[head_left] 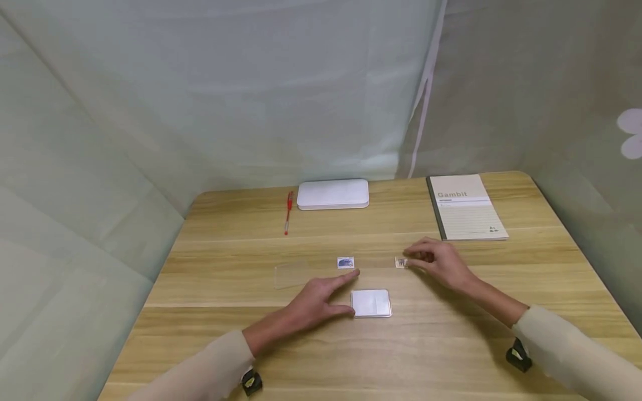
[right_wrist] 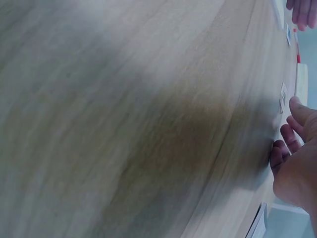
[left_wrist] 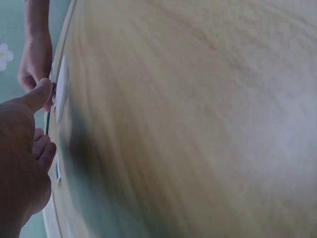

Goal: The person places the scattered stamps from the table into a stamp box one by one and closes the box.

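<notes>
Left hand [head_left: 318,301]: free of any grasp, forefinger extended toward the blue-printed stamp [head_left: 345,262] and thumb at the left edge of the clear case with a white insert [head_left: 370,303], which lies flat midway between the side edges of the desk [head_left: 200,278]. Right hand [head_left: 443,267]: thumb and bent forefinger at the right edge of the brown-printed stamp [head_left: 399,262]; whether they pinch it cannot be told. Both stamps lie farther from the near edge than the case, the brown-printed one toward the right edge. A transparent plate [head_left: 290,275] lies toward the left edge. Along the far edge are a red pen [head_left: 288,213], a white box [head_left: 333,194] and, by the far right corner, a notebook [head_left: 466,209].
</notes>
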A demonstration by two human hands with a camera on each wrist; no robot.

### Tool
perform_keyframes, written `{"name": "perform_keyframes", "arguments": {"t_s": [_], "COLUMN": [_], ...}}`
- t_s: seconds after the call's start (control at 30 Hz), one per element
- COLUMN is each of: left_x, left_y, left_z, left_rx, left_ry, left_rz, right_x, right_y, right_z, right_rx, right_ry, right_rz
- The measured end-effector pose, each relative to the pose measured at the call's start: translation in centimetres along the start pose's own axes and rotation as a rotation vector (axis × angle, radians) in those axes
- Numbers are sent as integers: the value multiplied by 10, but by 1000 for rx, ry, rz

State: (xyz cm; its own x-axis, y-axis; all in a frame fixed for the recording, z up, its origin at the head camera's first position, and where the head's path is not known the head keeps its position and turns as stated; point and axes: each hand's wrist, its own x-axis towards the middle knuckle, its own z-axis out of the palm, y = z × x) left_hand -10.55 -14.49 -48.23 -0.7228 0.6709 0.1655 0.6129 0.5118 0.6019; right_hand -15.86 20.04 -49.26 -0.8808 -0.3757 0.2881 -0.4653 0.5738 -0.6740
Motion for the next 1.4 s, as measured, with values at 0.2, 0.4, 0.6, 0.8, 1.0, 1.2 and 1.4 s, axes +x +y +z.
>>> {"name": "perform_keyframes", "arguments": {"t_s": [0.2,0.4,0.6,0.8,1.0,1.2,1.4], "left_x": [2,2,2,2,2,2,3], "left_y": [1,0,0,1,2,1,1], "left_z": [10,14,16,16,15,15,15], "left_rx": [58,94,107,112,116,125,121], "left_ry": [1,6,5,-10,-21,-3,3], "left_rz": [77,92,90,75,60,82,89], "right_x": [1,0,0,-2,-2,-1,0], "right_y": [0,0,-2,-2,-3,-2,-5], "right_z": [5,9,13,17,17,18,19], "right_rx": [-9,-12,-20,-42,-41,-54,-43], "right_ry": [-7,17,75,107,126,145,142], "right_rz": [23,31,0,-9,-11,-18,-4]}}
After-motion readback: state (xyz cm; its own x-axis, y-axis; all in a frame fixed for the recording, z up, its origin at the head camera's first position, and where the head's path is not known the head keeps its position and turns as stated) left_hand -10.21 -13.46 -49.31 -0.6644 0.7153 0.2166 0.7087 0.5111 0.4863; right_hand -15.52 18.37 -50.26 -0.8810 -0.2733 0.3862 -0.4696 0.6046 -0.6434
